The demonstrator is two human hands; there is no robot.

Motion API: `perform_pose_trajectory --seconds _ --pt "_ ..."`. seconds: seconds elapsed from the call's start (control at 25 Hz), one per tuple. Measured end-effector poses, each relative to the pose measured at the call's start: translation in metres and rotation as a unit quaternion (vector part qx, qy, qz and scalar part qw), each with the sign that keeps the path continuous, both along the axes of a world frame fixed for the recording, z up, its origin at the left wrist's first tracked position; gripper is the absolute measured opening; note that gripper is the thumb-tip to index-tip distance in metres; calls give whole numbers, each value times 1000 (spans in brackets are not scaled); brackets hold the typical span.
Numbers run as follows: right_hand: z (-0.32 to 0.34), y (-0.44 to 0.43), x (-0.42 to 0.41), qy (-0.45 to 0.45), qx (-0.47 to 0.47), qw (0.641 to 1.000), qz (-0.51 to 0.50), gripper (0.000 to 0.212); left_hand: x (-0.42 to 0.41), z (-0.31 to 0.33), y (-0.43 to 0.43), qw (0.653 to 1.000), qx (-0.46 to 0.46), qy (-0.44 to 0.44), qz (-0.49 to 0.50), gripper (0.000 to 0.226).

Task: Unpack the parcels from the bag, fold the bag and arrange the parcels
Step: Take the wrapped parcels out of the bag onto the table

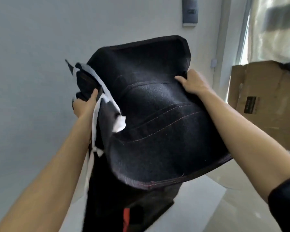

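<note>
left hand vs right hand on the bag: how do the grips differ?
The left hand clutches bunched black fabric and a white strip at the bag's left side; the right hand pinches its right edge. The left hand sits lower than the right hand. Both hold the bag up in the air.

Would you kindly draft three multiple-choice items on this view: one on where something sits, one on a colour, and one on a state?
1. Where is the cardboard box?
A. behind the person's right arm
B. under the left arm
C. on top of the bag

2. What colour is the bag?
A. yellow
B. black
C. green

3. How is the bag held?
A. lying flat, untouched
B. hanging from a hook
C. lifted by both hands

Answers: 1 A, the box stands at the right edge, behind that arm. 2 B, its felt-like fabric is black. 3 C, the left hand and right hand each grip a side.
</note>
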State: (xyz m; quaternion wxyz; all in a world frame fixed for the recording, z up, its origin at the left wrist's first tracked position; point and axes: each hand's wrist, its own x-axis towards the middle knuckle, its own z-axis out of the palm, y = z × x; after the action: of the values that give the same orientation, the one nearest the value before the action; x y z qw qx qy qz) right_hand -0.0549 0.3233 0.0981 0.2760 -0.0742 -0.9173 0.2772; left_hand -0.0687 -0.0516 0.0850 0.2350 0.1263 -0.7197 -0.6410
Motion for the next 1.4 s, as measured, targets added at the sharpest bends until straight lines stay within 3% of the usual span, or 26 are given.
perform_pose_trajectory --seconds 0.24,0.36,0.52,0.68,0.76,0.88,1.0,1.12,1.24,1.32,1.4 --pt "-56 -75 -13 -59 48 996 53 46 44 -102 -69 986 46 -156 -21 59" --pt "-94 -116 -27 -95 52 991 81 47 64 -128 -110 972 84 -199 -91 85" --pt "-118 -166 -44 -131 76 983 103 47 92 -156 -162 946 190 -234 -118 73" --pt "-128 -232 -48 -162 112 971 137 49 116 -186 -195 934 205 -282 -83 60" --pt "-129 -266 -39 -192 167 955 153 53 116 -196 -200 935 159 -315 -34 65" --pt "-129 -318 -21 -257 222 914 223 61 113 -193 -195 955 -7 -296 -34 88" --pt "-146 -364 -5 -281 183 889 312 52 109 -174 -166 959 14 -243 -145 72" --pt "-170 -398 21 -282 122 877 371 14 117 -176 -150 949 31 -252 -185 71" --pt "-174 -399 35 -296 -8 875 382 27 128 -193 -156 953 85 -237 -167 80" --pt "-176 -374 27 -263 -75 901 337 32 126 -196 -159 955 104 -225 -162 94" --pt "-186 -333 17 -187 -21 955 230 24 121 -192 -151 956 63 -242 -151 113"
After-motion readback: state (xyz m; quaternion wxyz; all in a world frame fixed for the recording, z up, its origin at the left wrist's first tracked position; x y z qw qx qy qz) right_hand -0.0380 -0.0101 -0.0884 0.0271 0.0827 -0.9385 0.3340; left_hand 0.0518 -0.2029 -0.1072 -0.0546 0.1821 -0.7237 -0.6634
